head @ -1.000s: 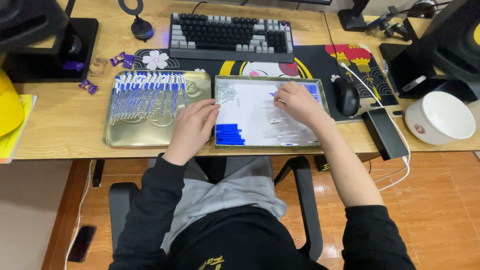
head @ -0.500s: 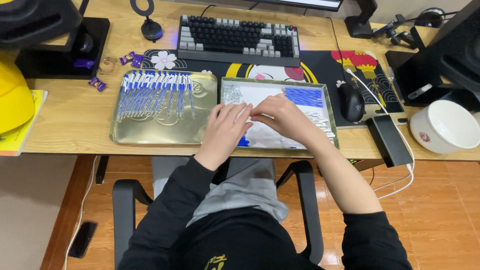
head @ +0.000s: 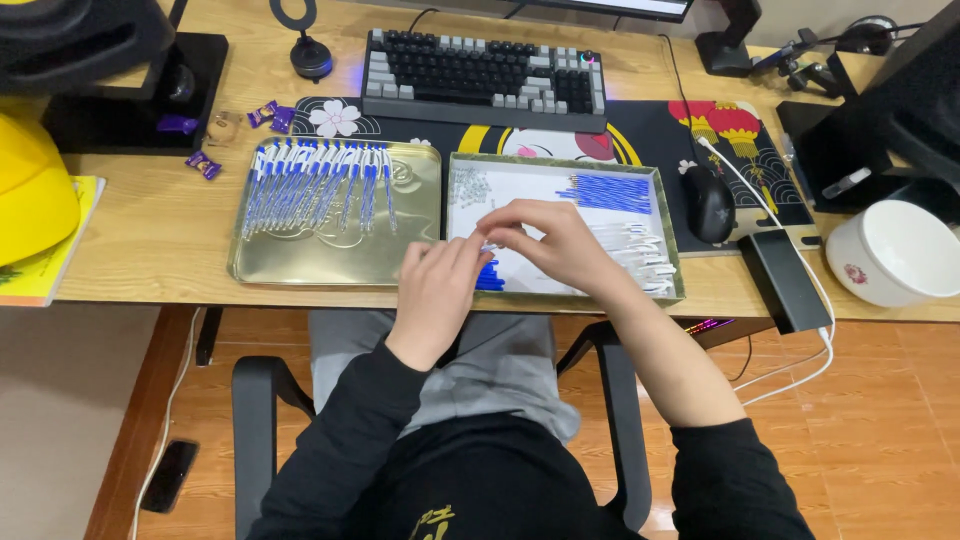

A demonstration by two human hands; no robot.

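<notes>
My left hand [head: 437, 283] and my right hand [head: 545, 243] meet over the near left part of a white-lined tray [head: 560, 168]. Their fingertips pinch a small pale pen part [head: 490, 246] between them. The tray holds blue pen parts [head: 612, 191] at the back, white pen parts [head: 640, 255] on the right, small springs [head: 470, 187] at the back left and a few blue pieces [head: 490, 282] under my hands. To the left, a gold metal tray [head: 400, 250] carries a row of several blue and white pens [head: 315, 180].
A keyboard [head: 485, 78] and a patterned desk mat [head: 760, 170] lie behind the trays. A black mouse [head: 708, 203], a black power bank [head: 786, 280] with a white cable and a white bowl [head: 895, 255] sit to the right. A yellow helmet [head: 30, 185] and wrapped candies [head: 205, 163] are at left.
Both hands have drawn together from apart on the white-lined tray to its near left part. The left hand lifted off the tray edge and now meets the right hand's fingertips.
</notes>
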